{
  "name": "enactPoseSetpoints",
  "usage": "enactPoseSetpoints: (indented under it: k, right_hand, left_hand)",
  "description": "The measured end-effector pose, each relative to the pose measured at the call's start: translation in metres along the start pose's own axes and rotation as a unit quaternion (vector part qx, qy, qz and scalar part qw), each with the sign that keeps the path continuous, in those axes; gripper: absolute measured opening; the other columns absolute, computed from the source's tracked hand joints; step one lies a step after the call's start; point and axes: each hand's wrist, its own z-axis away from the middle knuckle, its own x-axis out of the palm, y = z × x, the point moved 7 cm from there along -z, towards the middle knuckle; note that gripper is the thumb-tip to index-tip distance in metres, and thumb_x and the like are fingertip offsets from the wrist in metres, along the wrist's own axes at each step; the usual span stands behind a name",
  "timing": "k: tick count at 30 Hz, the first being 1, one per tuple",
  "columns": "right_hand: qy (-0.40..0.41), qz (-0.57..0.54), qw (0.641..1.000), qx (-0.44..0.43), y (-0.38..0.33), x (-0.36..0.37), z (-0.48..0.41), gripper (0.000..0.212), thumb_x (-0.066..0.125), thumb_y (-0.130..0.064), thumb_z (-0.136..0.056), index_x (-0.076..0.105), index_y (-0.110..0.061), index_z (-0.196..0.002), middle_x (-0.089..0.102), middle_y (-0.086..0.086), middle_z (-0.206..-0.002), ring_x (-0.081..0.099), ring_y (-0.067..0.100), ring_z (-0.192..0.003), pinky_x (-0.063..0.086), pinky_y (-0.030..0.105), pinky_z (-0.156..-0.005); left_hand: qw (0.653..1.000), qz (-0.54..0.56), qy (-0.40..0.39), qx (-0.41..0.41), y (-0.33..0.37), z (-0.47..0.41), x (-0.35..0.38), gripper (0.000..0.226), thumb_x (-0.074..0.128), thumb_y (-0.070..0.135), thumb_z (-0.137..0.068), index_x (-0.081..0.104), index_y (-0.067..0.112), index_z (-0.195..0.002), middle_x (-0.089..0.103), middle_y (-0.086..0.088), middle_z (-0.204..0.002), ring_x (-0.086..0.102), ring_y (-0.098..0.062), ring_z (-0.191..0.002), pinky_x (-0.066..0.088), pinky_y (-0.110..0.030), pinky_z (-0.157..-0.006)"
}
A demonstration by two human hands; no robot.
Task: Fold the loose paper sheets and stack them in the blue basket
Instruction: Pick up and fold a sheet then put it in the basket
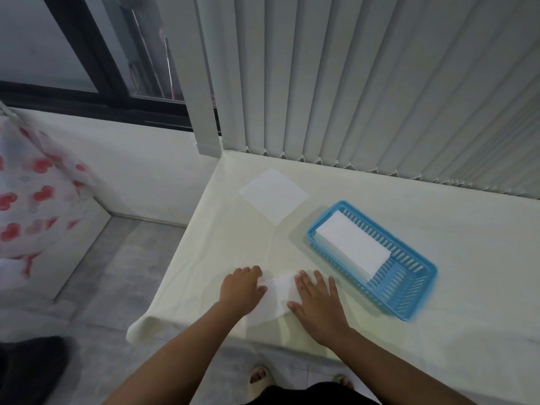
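Observation:
A white paper sheet (pixel 277 296) lies near the front edge of the cream-covered table (pixel 438 317). My left hand (pixel 241 287) presses flat on its left side, and my right hand (pixel 317 302) presses flat on its right side with fingers spread. To the right stands the blue basket (pixel 409 290), slanted on the table. A stack of folded white sheets (pixel 353 244) lies in the basket's far half. Another loose flat sheet (pixel 274 194) lies farther back near the table's left corner.
Grey vertical blinds (pixel 380 83) hang along the table's back edge. A dark-framed window (pixel 87 68) is at the left. The floor (pixel 117 273) drops away left of the table. A red-patterned cloth (pixel 29 200) hangs at the far left. My feet show below the table's front edge.

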Motion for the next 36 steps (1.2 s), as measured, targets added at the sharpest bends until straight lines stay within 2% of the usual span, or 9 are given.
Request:
enactPoseSetpoints:
  k: [5,12,16,19,21,23,26,32,36]
  right_hand:
    - [0.006,-0.028,1.0,0.01,0.004,0.003,0.015,0.067,0.022,-0.054,-0.096,0.011,-0.022,-0.153,0.008,-0.003,-0.163,0.002,0.021,-0.149,-0.011,0.045,-0.117]
    - [0.079,-0.114,0.989,0.056,0.008,-0.034,0.017,0.058,0.033,-0.048,-0.096,0.024,-0.026,-0.15,0.027,-0.004,-0.158,0.025,0.018,-0.143,0.014,0.038,-0.118]
    - [0.145,-0.26,0.95,0.095,0.007,-0.064,0.019,0.036,0.044,-0.048,-0.094,0.057,-0.027,-0.12,0.06,-0.01,-0.12,0.055,0.013,-0.111,0.042,0.03,-0.093]
    - [0.079,-0.396,0.903,0.149,0.0,-0.068,0.017,0.037,0.045,-0.059,-0.089,0.058,-0.026,-0.079,0.061,-0.011,-0.078,0.058,0.006,-0.073,0.046,0.025,-0.064]
    - [0.022,-0.507,0.839,0.194,-0.006,-0.063,0.013,0.039,0.048,-0.06,-0.088,0.06,-0.024,-0.08,0.064,-0.007,-0.082,0.06,0.01,-0.077,0.046,0.025,-0.065]
    - [0.003,-0.607,0.763,0.222,-0.011,-0.06,0.01,0.035,0.054,-0.056,-0.088,0.064,-0.023,-0.09,0.068,-0.002,-0.093,0.064,0.018,-0.087,0.051,0.029,-0.075]
    - [0.069,-0.652,0.72,0.226,-0.009,-0.072,0.004,0.018,0.061,-0.038,-0.089,0.065,-0.021,-0.089,0.069,0.001,-0.09,0.064,0.017,-0.082,0.053,0.027,-0.071]
    - [0.161,-0.587,0.767,0.203,0.007,-0.101,0.0,0.005,0.063,-0.022,-0.088,0.065,-0.024,-0.083,0.07,-0.005,-0.083,0.065,0.013,-0.077,0.052,0.026,-0.068]
    - [0.222,-0.54,0.781,0.222,0.031,-0.113,0.012,0.033,0.065,-0.026,-0.085,0.045,-0.021,-0.06,0.049,-0.009,-0.058,0.044,0.005,-0.054,0.035,0.021,-0.054]
  left_hand:
    - [0.992,0.042,-0.12,-0.006,0.011,-0.014,0.0,0.007,0.056,0.03,-0.086,0.053,0.023,-0.086,0.059,0.002,-0.097,0.056,-0.019,-0.089,0.039,-0.028,-0.069]
    - [0.975,0.215,-0.029,-0.049,0.016,-0.018,-0.035,0.008,0.063,0.021,-0.082,0.064,0.016,-0.088,0.066,-0.004,-0.092,0.055,-0.018,-0.082,0.039,-0.024,-0.064]
    - [0.858,0.501,0.009,-0.112,0.018,-0.007,-0.05,0.014,0.063,0.002,-0.08,0.057,0.011,-0.089,0.065,-0.01,-0.091,0.062,-0.028,-0.085,0.054,-0.038,-0.075]
    - [0.718,0.683,0.031,-0.129,0.027,0.002,-0.051,0.035,0.06,-0.008,-0.083,0.056,0.001,-0.116,0.066,-0.016,-0.113,0.065,-0.033,-0.103,0.056,-0.044,-0.085]
    - [0.656,0.742,0.046,-0.131,0.034,0.007,-0.05,0.034,0.058,-0.008,-0.085,0.057,0.0,-0.118,0.067,-0.016,-0.113,0.066,-0.033,-0.104,0.055,-0.039,-0.083]
    - [0.623,0.77,0.054,-0.129,0.04,0.011,-0.049,0.03,0.058,-0.006,-0.087,0.06,0.002,-0.115,0.07,-0.014,-0.109,0.068,-0.03,-0.098,0.056,-0.036,-0.08]
    - [0.622,0.772,0.054,-0.118,0.048,0.015,-0.045,0.027,0.06,-0.002,-0.087,0.062,0.008,-0.112,0.072,-0.01,-0.106,0.071,-0.026,-0.095,0.058,-0.034,-0.077]
    - [0.586,0.803,0.02,-0.107,0.053,0.003,-0.047,0.02,0.059,0.01,-0.092,0.064,0.009,-0.111,0.073,-0.009,-0.107,0.072,-0.023,-0.096,0.059,-0.028,-0.071]
    - [0.579,0.809,0.008,-0.1,0.06,-0.016,-0.055,0.02,0.059,0.014,-0.092,0.064,0.01,-0.111,0.074,-0.007,-0.107,0.072,-0.02,-0.095,0.058,-0.026,-0.07]
